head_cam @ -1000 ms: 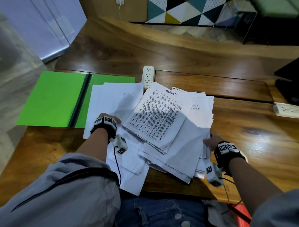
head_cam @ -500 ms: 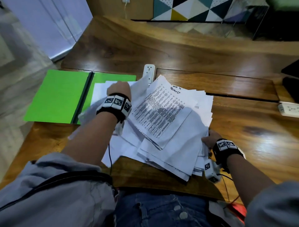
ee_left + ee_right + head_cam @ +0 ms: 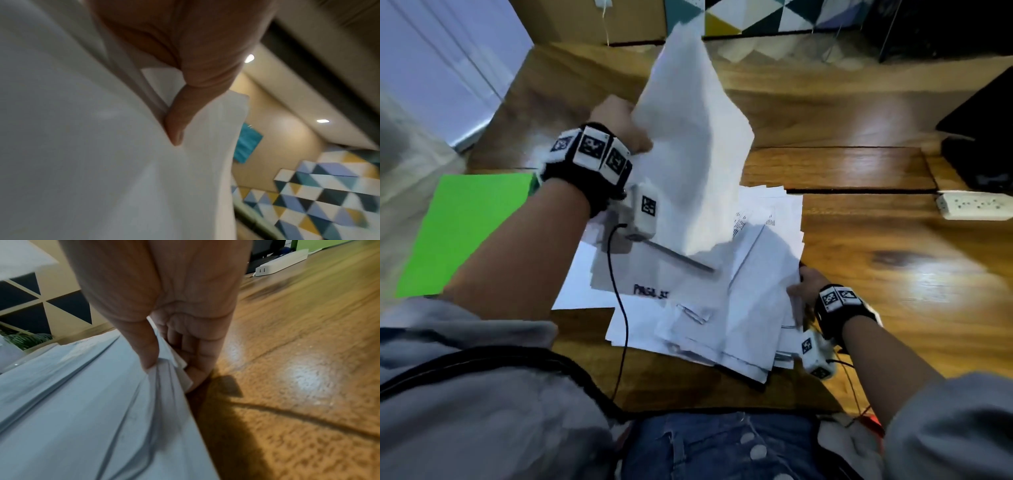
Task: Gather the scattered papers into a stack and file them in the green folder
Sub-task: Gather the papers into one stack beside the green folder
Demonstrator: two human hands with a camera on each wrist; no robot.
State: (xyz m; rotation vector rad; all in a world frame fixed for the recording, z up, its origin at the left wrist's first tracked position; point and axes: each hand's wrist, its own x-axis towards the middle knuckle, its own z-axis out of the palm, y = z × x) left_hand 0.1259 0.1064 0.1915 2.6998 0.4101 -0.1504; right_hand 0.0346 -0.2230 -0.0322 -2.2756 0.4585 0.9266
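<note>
One green folder (image 3: 465, 233) lies at the surface's left edge. One power strip (image 3: 976, 205) sits at its right edge. One paper clip (image 3: 692, 313) shows. The loose white sheets (image 3: 756, 291) overlap too much to count.

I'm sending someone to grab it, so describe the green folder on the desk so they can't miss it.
Start at the wooden desk and find the heap of white papers near its front edge. The green folder lies flat at the heap's left, by the desk's left end, partly behind the raised left hand. It is the only bright green thing there; everything beside it is white or wood.
</note>
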